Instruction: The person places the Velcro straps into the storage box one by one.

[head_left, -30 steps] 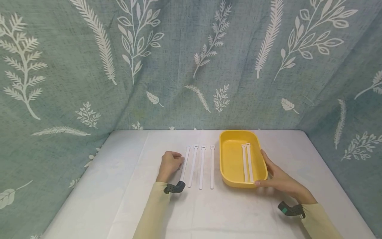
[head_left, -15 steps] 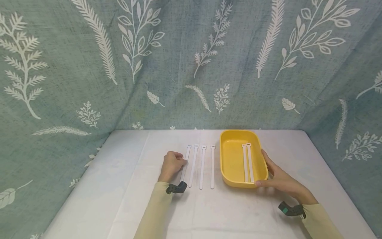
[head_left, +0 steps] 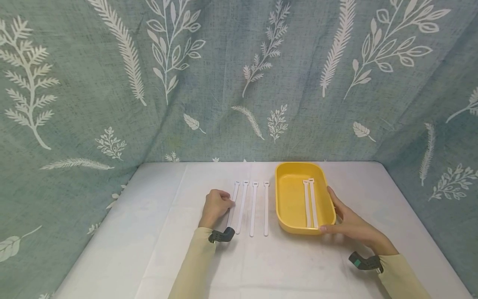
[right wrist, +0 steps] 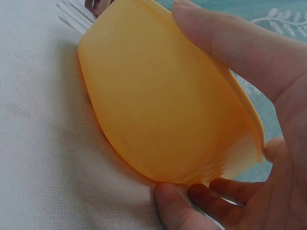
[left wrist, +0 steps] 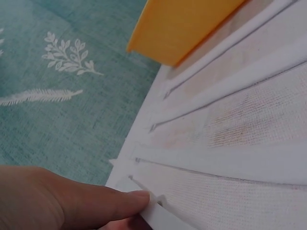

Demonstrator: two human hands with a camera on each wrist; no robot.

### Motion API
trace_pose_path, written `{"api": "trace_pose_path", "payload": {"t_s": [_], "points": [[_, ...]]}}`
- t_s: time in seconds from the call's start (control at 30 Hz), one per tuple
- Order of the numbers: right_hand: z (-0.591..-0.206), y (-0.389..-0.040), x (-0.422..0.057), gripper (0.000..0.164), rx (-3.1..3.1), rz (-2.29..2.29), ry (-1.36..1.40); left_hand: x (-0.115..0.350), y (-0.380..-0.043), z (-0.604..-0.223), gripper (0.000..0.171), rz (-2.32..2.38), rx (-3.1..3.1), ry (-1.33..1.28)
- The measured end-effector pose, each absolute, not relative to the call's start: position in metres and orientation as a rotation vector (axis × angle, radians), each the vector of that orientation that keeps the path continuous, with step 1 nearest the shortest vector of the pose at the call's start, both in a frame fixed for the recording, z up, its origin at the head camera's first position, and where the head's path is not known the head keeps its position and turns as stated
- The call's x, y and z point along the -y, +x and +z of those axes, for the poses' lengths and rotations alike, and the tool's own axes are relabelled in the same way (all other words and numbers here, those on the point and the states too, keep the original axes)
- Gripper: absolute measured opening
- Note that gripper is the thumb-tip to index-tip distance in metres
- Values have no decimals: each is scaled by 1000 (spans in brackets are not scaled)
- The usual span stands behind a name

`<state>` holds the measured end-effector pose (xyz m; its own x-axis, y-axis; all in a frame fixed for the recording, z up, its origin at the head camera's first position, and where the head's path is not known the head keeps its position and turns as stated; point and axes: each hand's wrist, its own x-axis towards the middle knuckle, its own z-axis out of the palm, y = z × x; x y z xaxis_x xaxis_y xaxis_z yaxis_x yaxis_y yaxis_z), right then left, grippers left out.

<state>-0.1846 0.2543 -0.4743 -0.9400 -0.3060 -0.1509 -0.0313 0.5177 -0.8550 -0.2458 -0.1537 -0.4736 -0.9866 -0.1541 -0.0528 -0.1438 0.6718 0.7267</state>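
The green-blue cloth (head_left: 224,50) is the biggest thing, with white leaves (head_left: 192,122) on it, and it hangs well past the left grip (head_left: 215,207) and the right grip (head_left: 349,224). The white desk (head_left: 280,265) is under both grips. The yellow tray (head_left: 289,207) sits on it, just left of the right grip, which has hold of its right side and near right corner. The left grip pinches the first strap (head_left: 235,193), the one farthest left, with the thumb (left wrist: 136,200) on top, and I can't tell if any part is lifted off the desk. Three more straps (head_left: 253,209) lie to the right of the left grip, between it and the tray. Two other straps (head_left: 313,203) lie side by side in the tray, near the right grip. So it looks like two straps are in, and four are out, with one of those four in the left grip and three that no grip touches
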Motion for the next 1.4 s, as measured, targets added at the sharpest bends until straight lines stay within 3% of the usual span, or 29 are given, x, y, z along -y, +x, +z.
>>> {"api": "trace_pose_path", "payload": {"t_s": [0.3,1.4], "points": [[-474,-184,-254,131,-2477,-1385,-279,155,-247,-474,27,-1295,2865,247],[-474,-185,-254,132,-2465,-1390,-286,164,-250,-467,34,-1537,2783,237]]}}
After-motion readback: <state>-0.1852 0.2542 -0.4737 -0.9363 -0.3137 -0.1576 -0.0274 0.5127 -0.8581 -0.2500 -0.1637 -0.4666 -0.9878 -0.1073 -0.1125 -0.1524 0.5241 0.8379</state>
